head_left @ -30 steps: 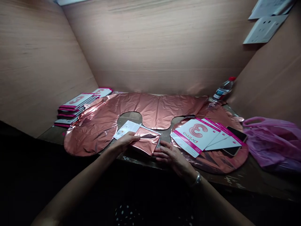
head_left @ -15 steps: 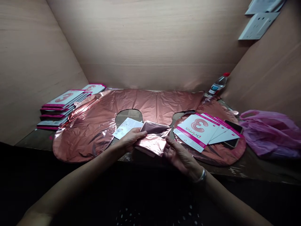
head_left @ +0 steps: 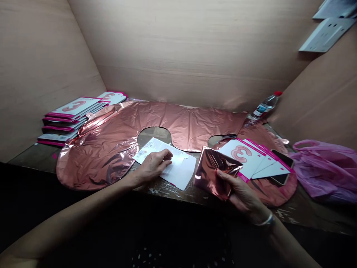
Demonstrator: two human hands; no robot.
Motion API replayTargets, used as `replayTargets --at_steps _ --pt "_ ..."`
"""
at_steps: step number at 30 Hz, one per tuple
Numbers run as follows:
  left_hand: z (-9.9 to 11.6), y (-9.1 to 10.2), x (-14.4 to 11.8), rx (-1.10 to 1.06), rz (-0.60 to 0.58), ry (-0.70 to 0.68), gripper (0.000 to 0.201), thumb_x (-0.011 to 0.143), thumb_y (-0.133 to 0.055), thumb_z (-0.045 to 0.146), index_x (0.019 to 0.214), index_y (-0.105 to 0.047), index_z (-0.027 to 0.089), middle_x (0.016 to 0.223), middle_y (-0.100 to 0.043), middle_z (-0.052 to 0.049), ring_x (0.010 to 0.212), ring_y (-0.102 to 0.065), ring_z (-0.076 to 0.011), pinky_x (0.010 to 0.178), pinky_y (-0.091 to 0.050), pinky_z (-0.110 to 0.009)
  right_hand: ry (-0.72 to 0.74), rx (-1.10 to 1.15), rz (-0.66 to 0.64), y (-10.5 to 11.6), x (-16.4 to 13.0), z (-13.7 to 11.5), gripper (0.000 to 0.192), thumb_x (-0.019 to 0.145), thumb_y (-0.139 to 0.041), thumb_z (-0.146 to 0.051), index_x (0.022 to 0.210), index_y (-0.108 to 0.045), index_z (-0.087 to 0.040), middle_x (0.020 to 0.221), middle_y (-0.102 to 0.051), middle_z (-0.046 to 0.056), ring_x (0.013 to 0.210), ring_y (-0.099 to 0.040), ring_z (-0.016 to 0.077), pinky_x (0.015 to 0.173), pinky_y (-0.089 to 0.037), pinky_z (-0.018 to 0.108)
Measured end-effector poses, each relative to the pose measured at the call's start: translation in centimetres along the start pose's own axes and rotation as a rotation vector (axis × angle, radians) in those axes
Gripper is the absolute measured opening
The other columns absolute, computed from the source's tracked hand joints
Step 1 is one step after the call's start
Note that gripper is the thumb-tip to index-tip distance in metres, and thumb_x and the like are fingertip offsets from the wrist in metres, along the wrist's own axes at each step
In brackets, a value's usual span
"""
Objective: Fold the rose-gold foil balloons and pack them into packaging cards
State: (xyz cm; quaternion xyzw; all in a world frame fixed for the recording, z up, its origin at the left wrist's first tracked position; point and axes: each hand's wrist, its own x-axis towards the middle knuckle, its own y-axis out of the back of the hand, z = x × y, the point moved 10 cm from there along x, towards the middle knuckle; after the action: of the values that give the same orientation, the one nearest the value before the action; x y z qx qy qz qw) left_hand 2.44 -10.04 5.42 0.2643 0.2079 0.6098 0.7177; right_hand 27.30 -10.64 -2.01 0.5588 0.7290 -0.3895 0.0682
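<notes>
A folded rose-gold foil balloon [head_left: 212,169] is gripped along its right side by my right hand [head_left: 245,195], thumb on top, above the table's front edge. Over a white paper envelope [head_left: 182,169] rests my left hand [head_left: 154,163]. Its fingers are loosely curled, with the thumb apart and nothing visible between them. The envelope lies plain side up, with small print at its left end. Beneath everything spreads a large flat rose-gold foil balloon [head_left: 111,145]. Just right of the folded balloon lie several printed "3" envelopes [head_left: 241,152], fanned out and partly covered by it.
A stack of printed envelopes [head_left: 74,109] stands at the left. A phone [head_left: 281,176] lies partly under the fanned envelopes. Beyond are a pink plastic bag [head_left: 326,171] and a tilted water bottle [head_left: 266,105]. Wooden panels [head_left: 189,48] enclose the table, with a socket plate [head_left: 325,35] at upper right.
My left hand has let go of the folded balloon and moved onto the white envelope. My right hand has carried the balloon rightward. More of the envelope shows now.
</notes>
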Motion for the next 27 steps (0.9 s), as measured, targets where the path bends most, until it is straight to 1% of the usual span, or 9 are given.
replayTargets --at_steps 3,6,8,10,14,17,20,23,27 --pt "0.6 -1.6 0.6 0.172 -0.243 -0.174 0.038 0.087 -0.059 0.04 0.119 -0.059 0.019 0.12 -0.063 -0.012 0.111 -0.059 -0.0266 0.096 -0.042 -0.036 -0.052 -0.297 -0.234 -3.2 -1.7 -0.7 0.029 0.073 -0.079 -0.021 0.102 -0.075 -0.018 0.095 -0.077 0.006 0.083 -0.072 0.0225 0.077 -0.058 0.033" --pt "0.3 -3.0 1.6 0.29 -0.463 -0.268 0.1 0.062 -0.081 0.057 0.145 -0.039 0.019 0.152 -0.037 -0.021 0.141 -0.032 -0.0396 0.113 -0.022 -0.051 -0.094 -0.606 -0.52 -7.2 -2.9 -0.6 0.022 0.072 -0.075 -0.016 0.093 -0.078 -0.017 0.095 -0.077 0.006 0.09 -0.07 0.0256 0.082 -0.056 0.034" --pt "-0.4 -3.4 2.6 0.367 -0.541 -0.263 0.127 0.047 -0.085 0.064 0.151 -0.028 0.019 0.159 -0.021 -0.024 0.146 -0.015 -0.0447 0.115 -0.008 -0.059 -0.099 -0.672 -0.645 -8.9 -3.2 -0.4 0.015 0.075 -0.072 -0.018 0.088 -0.079 -0.017 0.093 -0.076 0.004 0.091 -0.07 0.0262 0.082 -0.056 0.034" --pt "-0.8 -3.6 3.3 0.403 -0.583 -0.262 0.132 0.043 -0.086 0.066 0.152 -0.027 0.019 0.16 -0.015 -0.026 0.147 -0.011 -0.0459 0.114 -0.005 -0.062 -0.112 -0.637 -0.675 -9.3 -3.1 -0.2 0.018 0.077 -0.07 -0.02 0.092 -0.079 -0.018 0.097 -0.076 0.004 0.097 -0.069 0.0276 0.087 -0.055 0.036" --pt "0.3 -4.3 2.9 0.421 -0.556 -0.301 0.126 0.045 -0.085 0.067 0.15 -0.032 0.021 0.157 -0.024 -0.025 0.144 -0.018 -0.0479 0.113 -0.014 -0.063 -0.134 -0.373 -0.483 -6.7 -2.2 0.2 0.034 0.072 -0.078 -0.023 0.105 -0.075 -0.018 0.113 -0.073 0.008 0.107 -0.066 0.0293 0.096 -0.05 0.041" --pt "1.6 -6.1 1.3 0.478 -0.534 -0.32 0.126 0.048 -0.082 0.07 0.152 -0.029 0.023 0.156 -0.028 -0.024 0.142 -0.023 -0.0505 0.111 -0.017 -0.065 -0.198 -0.165 -0.334 -3.7 -2.4 0.9 0.047 0.071 -0.08 -0.037 0.113 -0.072 -0.018 0.133 -0.062 0.013 0.121 -0.059 0.0324 0.1 -0.048 0.045" --pt "2.9 -8.7 -1.1 0.525 -0.544 -0.349 0.129 0.049 -0.08 0.072 0.154 -0.023 0.025 0.157 -0.022 -0.026 0.141 -0.02 -0.0535 0.109 -0.019 -0.067 -0.217 -0.078 -0.313 -1.6 -3.5 1.1 0.052 0.075 -0.076 -0.042 0.121 -0.069 -0.019 0.145 -0.051 0.013 0.134 -0.047 0.0334 0.105 -0.045 0.046" --pt "3.6 -10.7 -3.3 0.538 -0.551 -0.367 0.132 0.048 -0.08 0.074 0.155 -0.018 0.026 0.16 -0.012 -0.026 0.143 -0.014 -0.0549 0.109 -0.015 -0.07 -0.206 -0.025 -0.319 0.3 -5.1 1.6 0.051 0.081 -0.071 -0.04 0.128 -0.065 -0.021 0.148 -0.048 0.012 0.138 -0.042 0.0316 0.111 -0.039 0.046" --pt "3.1 -11.2 -4.0 0.578 -0.521 -0.308 0.132 0.053 -0.079 0.07 0.156 -0.009 0.025 0.161 -0.005 -0.027 0.145 -0.003 -0.0517 0.111 -0.012 -0.068 -0.248 0.05 -0.299 1.5 -7.2 3.9 0.048 0.088 -0.062 -0.041 0.13 -0.064 -0.018 0.147 -0.048 0.013 0.14 -0.039 0.0294 0.117 -0.03 0.045"
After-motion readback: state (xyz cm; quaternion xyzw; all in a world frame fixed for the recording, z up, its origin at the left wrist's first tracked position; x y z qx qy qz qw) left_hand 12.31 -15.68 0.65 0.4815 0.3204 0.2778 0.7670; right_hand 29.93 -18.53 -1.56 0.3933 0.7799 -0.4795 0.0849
